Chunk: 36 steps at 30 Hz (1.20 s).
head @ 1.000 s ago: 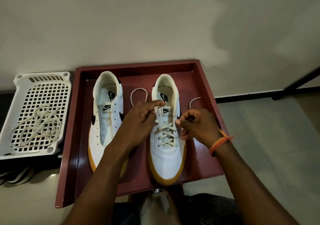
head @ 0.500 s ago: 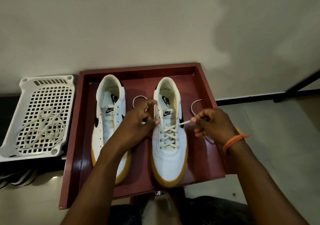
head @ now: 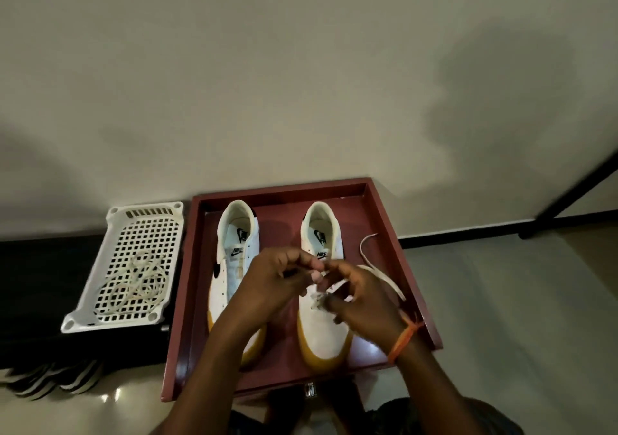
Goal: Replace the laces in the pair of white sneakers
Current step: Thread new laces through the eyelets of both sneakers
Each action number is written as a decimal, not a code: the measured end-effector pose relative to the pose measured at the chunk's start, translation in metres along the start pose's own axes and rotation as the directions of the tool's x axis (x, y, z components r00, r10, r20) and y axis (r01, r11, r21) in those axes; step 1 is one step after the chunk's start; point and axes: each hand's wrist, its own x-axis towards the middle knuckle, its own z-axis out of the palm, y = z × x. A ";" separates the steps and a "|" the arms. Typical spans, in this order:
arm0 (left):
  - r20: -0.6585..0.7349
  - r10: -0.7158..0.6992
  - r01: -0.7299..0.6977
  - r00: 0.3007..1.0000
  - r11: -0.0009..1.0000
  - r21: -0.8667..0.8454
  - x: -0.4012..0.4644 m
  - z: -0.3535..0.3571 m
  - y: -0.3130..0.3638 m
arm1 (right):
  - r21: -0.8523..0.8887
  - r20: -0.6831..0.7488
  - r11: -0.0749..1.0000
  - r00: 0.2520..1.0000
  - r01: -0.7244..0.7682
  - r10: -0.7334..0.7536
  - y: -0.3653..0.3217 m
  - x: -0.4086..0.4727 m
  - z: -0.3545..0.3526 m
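Two white sneakers with tan soles stand side by side in a dark red tray (head: 384,220), toes toward me. The left sneaker (head: 230,267) has no lace. Over the tongue of the right sneaker (head: 326,331) both hands meet. My left hand (head: 277,281) pinches one end of the cream lace. My right hand (head: 361,297), with an orange band at the wrist, grips the other end; that lace (head: 384,277) loops out to the right across the tray floor. The hands hide the laced eyelets.
A white perforated basket (head: 133,234) sits left of the tray with a loose coil of old laces (head: 140,284) in it. A wall rises right behind the tray. A black metal frame leg (head: 568,194) slants at the far right.
The camera has tilted up, so the tray sits lower in view. My right hand has moved in from the shoe's right side to meet my left hand over the tongue.
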 end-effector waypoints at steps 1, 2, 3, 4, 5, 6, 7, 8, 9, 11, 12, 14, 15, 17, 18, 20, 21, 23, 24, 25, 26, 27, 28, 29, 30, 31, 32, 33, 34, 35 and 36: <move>-0.021 -0.005 0.004 1.000 1.000 -0.012 -0.008 0.001 0.009 | 0.017 0.018 1.000 1.000 0.018 -0.018 -0.005 -0.011 0.009; -0.045 -0.017 0.016 0.999 1.000 -0.017 -0.016 0.000 0.019 | 0.049 0.025 0.998 0.999 0.037 -0.038 -0.013 -0.020 0.016; -0.062 -0.032 0.031 0.998 0.999 -0.022 -0.020 0.001 0.025 | 0.090 0.024 0.995 0.999 0.042 -0.044 -0.017 -0.024 0.022; -0.082 -0.045 0.044 0.996 0.999 -0.015 -0.024 0.001 0.030 | 0.128 0.013 0.990 0.999 0.051 -0.053 -0.022 -0.028 0.025; -0.095 -0.049 0.049 0.994 0.999 -0.009 -0.029 -0.002 0.038 | 0.167 -0.006 0.984 0.998 0.067 -0.067 -0.032 -0.033 0.027; -0.090 -0.052 0.051 0.995 0.999 -0.013 -0.034 -0.004 0.046 | 0.212 -0.028 0.974 0.997 0.076 -0.072 -0.039 -0.037 0.028; -0.071 -0.051 0.050 0.996 0.998 -0.029 -0.039 -0.008 0.055 | 0.261 -0.052 0.961 0.996 0.090 -0.079 -0.049 -0.041 0.028; -0.052 -0.044 0.041 0.998 0.998 -0.043 -0.045 -0.011 0.065 | 0.314 -0.073 0.944 0.994 0.098 -0.079 -0.059 -0.046 0.028; -0.043 -0.035 0.032 0.998 0.997 -0.071 -0.049 -0.014 0.074 | 0.369 -0.084 0.923 0.993 0.110 -0.085 -0.066 -0.049 0.027; -0.060 -0.054 0.043 0.997 0.983 -0.179 -0.060 -0.020 0.097 | 0.490 -0.087 0.861 0.990 0.140 -0.112 -0.084 -0.061 0.024; -0.073 -0.088 0.068 0.993 0.969 -0.236 -0.064 -0.022 0.107 | 0.547 -0.070 0.827 0.992 0.130 -0.110 -0.092 -0.068 0.022; -0.079 -0.130 0.106 0.988 0.961 -0.254 -0.066 -0.026 0.118 | 0.623 -0.027 0.777 0.995 0.091 -0.094 -0.105 -0.077 0.019; -0.068 -0.117 0.101 0.991 0.973 -0.209 -0.066 -0.030 0.121 | 0.631 -0.023 0.771 0.996 0.085 -0.091 -0.109 -0.080 0.018; 0.012 -0.045 0.046 0.999 0.993 -0.107 -0.067 -0.035 0.123 | 0.626 -0.029 0.776 0.997 0.075 -0.073 -0.116 -0.083 0.017; 0.051 0.011 -0.009 0.999 0.999 -0.046 -0.069 -0.035 0.124 | 0.631 -0.036 0.773 0.998 0.064 -0.054 -0.118 -0.082 0.015; 0.029 0.143 -0.146 0.989 0.982 0.117 -0.069 -0.034 0.123 | 0.647 -0.052 0.760 0.998 0.057 -0.030 -0.123 -0.081 0.011; -0.008 0.208 -0.202 0.978 0.959 0.199 -0.069 -0.034 0.122 | 0.645 -0.059 0.761 0.998 0.066 -0.036 -0.126 -0.081 0.009; -0.048 0.321 -0.285 0.946 0.892 0.350 -0.065 -0.036 0.114 | 0.637 -0.071 0.765 0.995 0.095 -0.065 -0.134 -0.081 0.004; -0.046 0.356 -0.302 0.933 0.847 0.438 -0.060 -0.038 0.109 | 0.643 -0.071 0.758 0.994 0.107 -0.080 -0.138 -0.082 0.001; -0.046 0.365 -0.290 0.930 0.803 0.520 -0.055 -0.040 0.102 | 0.647 -0.065 0.753 0.993 0.118 -0.101 -0.142 -0.082 -0.003; -0.056 0.353 -0.255 0.934 0.767 0.588 -0.050 -0.043 0.094 | 0.643 -0.052 0.755 0.991 0.130 -0.125 -0.145 -0.082 -0.007; -0.069 0.315 -0.201 0.947 0.743 0.639 -0.046 -0.044 0.084 | 0.632 -0.043 0.762 0.988 0.140 -0.146 -0.148 -0.081 -0.011; -0.078 0.261 -0.142 0.962 0.724 0.675 -0.042 -0.045 0.073 | 0.619 -0.041 0.771 0.986 0.151 -0.160 -0.150 -0.080 -0.015; -0.084 0.204 -0.085 0.975 0.700 0.709 -0.039 -0.045 0.061 | 0.609 -0.046 0.777 0.985 0.160 -0.167 -0.150 -0.078 -0.019; -0.090 0.152 -0.036 0.984 0.672 0.740 -0.037 -0.046 0.049 | 0.605 -0.056 0.779 0.985 0.164 -0.163 -0.149 -0.074 -0.023; -0.095 0.104 0.005 0.990 0.653 0.757 -0.035 -0.047 0.036 | 0.611 -0.068 0.774 0.986 0.163 -0.154 -0.148 -0.070 -0.027; -0.094 0.068 0.029 0.993 0.637 0.770 -0.033 -0.048 0.024 | 0.627 -0.076 0.764 0.988 0.154 -0.137 -0.145 -0.066 -0.032; -0.088 0.037 0.046 0.995 0.620 0.783 -0.031 -0.050 0.014 | 0.654 -0.078 0.744 0.990 0.137 -0.114 -0.142 -0.061 -0.037; -0.076 0.020 0.049 0.997 0.601 0.798 -0.030 -0.052 0.007 | 0.687 -0.079 0.717 0.993 0.115 -0.083 -0.138 -0.057 -0.042; -0.061 0.011 0.042 0.998 0.594 0.804 -0.028 -0.054 0.001 | 0.722 -0.078 0.686 0.996 0.092 -0.051 -0.132 -0.051 -0.046; -0.041 0.007 0.028 0.999 0.609 0.793 -0.026 -0.055 -0.003 | 0.756 -0.076 0.650 0.997 0.072 -0.022 -0.126 -0.045 -0.051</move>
